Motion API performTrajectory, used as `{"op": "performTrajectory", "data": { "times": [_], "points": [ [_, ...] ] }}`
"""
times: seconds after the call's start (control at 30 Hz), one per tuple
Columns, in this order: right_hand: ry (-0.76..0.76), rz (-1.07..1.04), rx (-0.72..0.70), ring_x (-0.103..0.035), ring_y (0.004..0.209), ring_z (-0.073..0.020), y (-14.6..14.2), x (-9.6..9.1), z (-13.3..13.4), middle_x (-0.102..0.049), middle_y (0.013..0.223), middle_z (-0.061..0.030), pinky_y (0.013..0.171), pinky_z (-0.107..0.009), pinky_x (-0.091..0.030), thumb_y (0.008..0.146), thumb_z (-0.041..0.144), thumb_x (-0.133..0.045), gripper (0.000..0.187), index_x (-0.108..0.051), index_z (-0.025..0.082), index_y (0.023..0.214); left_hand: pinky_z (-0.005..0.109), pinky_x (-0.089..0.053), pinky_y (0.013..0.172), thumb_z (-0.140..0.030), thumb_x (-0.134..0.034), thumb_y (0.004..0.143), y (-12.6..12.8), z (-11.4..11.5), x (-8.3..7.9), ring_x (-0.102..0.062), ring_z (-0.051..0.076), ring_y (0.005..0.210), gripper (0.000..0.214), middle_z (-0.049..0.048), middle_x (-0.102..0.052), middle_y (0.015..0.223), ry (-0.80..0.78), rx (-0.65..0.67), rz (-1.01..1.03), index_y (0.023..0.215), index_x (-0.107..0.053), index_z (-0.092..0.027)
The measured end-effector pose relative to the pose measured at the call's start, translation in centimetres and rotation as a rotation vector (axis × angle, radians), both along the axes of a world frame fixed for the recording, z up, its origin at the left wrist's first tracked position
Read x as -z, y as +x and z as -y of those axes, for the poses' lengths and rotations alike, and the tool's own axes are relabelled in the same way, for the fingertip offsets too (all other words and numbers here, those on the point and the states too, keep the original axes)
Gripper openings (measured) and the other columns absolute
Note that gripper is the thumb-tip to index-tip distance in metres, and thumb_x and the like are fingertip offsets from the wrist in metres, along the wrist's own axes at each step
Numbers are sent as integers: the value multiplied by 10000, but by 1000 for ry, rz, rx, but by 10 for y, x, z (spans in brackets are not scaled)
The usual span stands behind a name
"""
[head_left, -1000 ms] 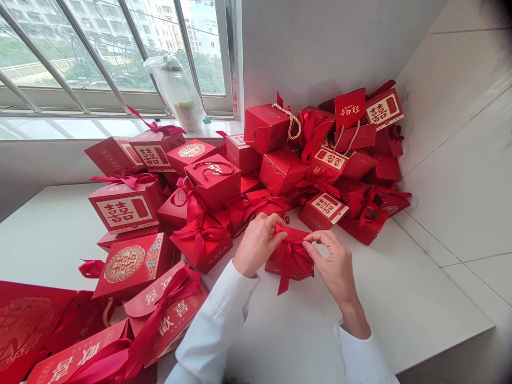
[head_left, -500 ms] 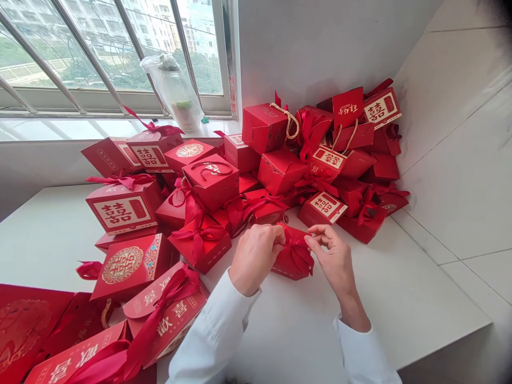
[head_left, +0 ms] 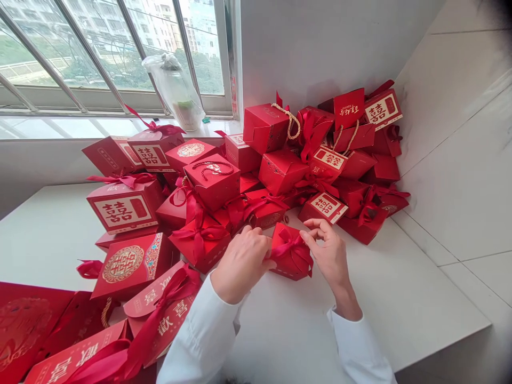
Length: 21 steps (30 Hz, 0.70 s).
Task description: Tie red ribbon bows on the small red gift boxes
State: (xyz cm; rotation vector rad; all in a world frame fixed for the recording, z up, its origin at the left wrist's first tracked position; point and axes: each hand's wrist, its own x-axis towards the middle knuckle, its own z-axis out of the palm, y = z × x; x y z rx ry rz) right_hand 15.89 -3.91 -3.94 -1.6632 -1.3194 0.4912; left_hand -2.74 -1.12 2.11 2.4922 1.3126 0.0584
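A small red gift box (head_left: 288,265) stands on the white tabletop between my hands, with a red ribbon bow (head_left: 291,243) tied on its top. My left hand (head_left: 242,261) is at the box's left side, its fingers closed on the ribbon's left part; the fingertips are partly hidden. On the right, my right hand (head_left: 326,253) pinches the ribbon between thumb and forefinger at the box's upper right edge. Just behind the hands lies another red box with a white double-happiness label (head_left: 325,207).
Many red gift boxes (head_left: 212,181) are heaped along the wall, some with gold cords. Larger red boxes (head_left: 164,314) lie at the front left. A bagged cup (head_left: 184,101) stands on the sill by the barred window (head_left: 100,48). The tabletop (head_left: 404,288) ends at the right.
My left hand has moved left and slightly down, away from the bow's middle, uncovering more of the box and bow. My right hand has shifted slightly left. The box stays in place.
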Motion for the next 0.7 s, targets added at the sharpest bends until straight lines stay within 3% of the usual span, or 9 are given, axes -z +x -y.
{"op": "performTrajectory", "data": {
  "times": [0.13, 0.27, 0.4, 0.53, 0.7],
  "points": [
    [13, -27, -9, -588, 650, -170, 0, 2, -1, -622, 649, 15, 671, -279, -455, 816, 354, -559, 189, -588, 210, 934, 276, -395, 685, -386, -553, 870, 5, -8, 6, -522, 182, 750, 212, 31, -569, 787, 27, -128, 288, 803, -555, -185],
    [22, -53, -19, -592, 677, -175, 0, 4, -1, -637, 682, 5, 693, -293, -456, 815, 348, -566, 199, -590, 206, 951, 312, -413, 802, -404, -599, 836, 29, -15, 25, -498, 215, 902, 270, 62, -583, 960, 61, -186, 536, 1001, -580, -191],
    [26, -82, -29, -593, 682, -169, 0, 4, -1, -641, 672, 22, 743, -304, -446, 816, 329, -575, 190, -572, 216, 969, 314, -400, 809, -278, -652, 796, 44, -18, 39, -463, 236, 943, 77, 52, -603, 908, -56, -110, 520, 808, -665, -203],
    [33, -122, -6, -580, 650, -163, 0, 6, -1, -612, 635, 34, 734, -305, -448, 818, 317, -566, 195, -564, 214, 983, 324, -396, 778, -237, -634, 791, 38, -20, 40, -477, 241, 902, 111, 61, -606, 844, -54, -124, 459, 696, -641, -180],
    [40, -135, -7, -586, 670, -169, 2, 8, -2, -612, 640, 23, 726, -307, -459, 815, 335, -566, 217, -564, 204, 988, 295, -409, 747, -239, -552, 838, 29, -23, 36, -541, 197, 824, 64, 33, -603, 831, 14, -179, 505, 874, -584, -197]
  ]
}}
